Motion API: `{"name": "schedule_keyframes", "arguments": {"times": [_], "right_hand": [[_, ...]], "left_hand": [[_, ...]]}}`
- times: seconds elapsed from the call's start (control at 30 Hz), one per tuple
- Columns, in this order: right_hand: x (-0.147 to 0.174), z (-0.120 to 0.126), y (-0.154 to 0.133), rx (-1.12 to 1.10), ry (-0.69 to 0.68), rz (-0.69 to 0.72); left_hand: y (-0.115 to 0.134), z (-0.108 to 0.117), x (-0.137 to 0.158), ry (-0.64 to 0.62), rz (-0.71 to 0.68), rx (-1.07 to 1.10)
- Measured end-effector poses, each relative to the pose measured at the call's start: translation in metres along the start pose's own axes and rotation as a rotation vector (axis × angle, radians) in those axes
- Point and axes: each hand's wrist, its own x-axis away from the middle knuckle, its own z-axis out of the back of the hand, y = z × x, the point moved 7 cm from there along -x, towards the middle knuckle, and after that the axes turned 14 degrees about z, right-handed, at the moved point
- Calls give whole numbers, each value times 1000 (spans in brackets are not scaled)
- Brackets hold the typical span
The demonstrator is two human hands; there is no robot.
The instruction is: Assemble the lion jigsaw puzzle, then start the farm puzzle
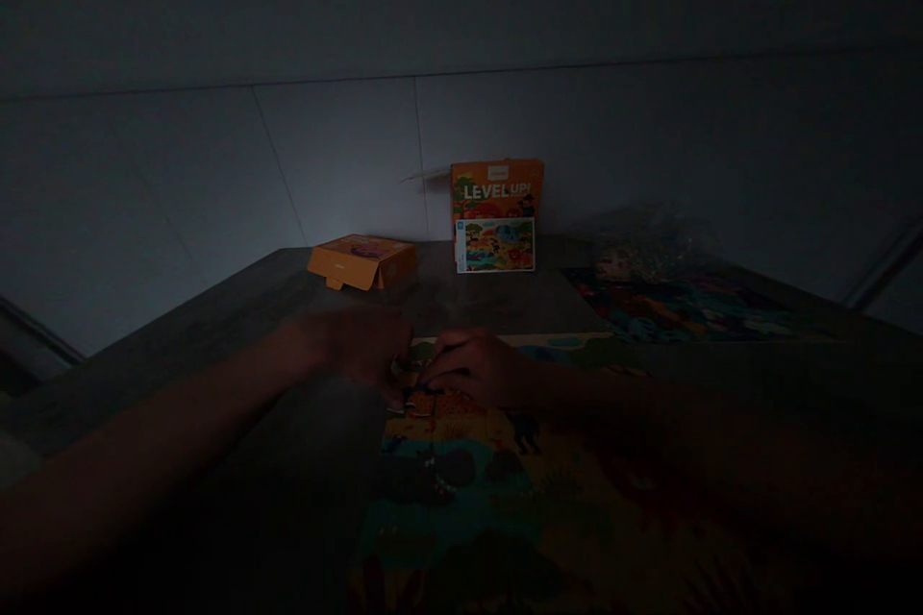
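In dim light, a colourful animal jigsaw puzzle (461, 432) lies flat on the table, with a spotted orange animal and blue-green water on it. My left hand (367, 351) is at its far left edge, thumb and fingers closed on a puzzle piece (401, 406) that looks slightly raised. From the right, my right hand (480, 367) reaches over the puzzle, its bent fingers a little apart and the fingertips touching the surface beside the left hand. The fingers hide part of the puzzle's upper left area, and their outlines are dark.
An orange box (362, 259) with its flap open lies at the back left. Against the wall stands an orange "LEVEL UP!" box (497, 189), a picture card (497, 246) leaning before it. At the right are a dark printed sheet or puzzle (692, 307) and a crinkled clear plastic bag (649, 245).
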Motion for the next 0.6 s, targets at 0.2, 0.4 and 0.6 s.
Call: {"name": "schedule_keyframes", "arguments": {"times": [0.2,0.4,0.6], "right_hand": [[2,-2,5,14,-2,-38],[0,-1,5,17,21,-31],[2,-1,11,62,40,-26]], "left_hand": [[6,-3,4,-36,8,-138],[8,-3,5,-75,16,-147],[8,-5,4,-109,31,-127]]}}
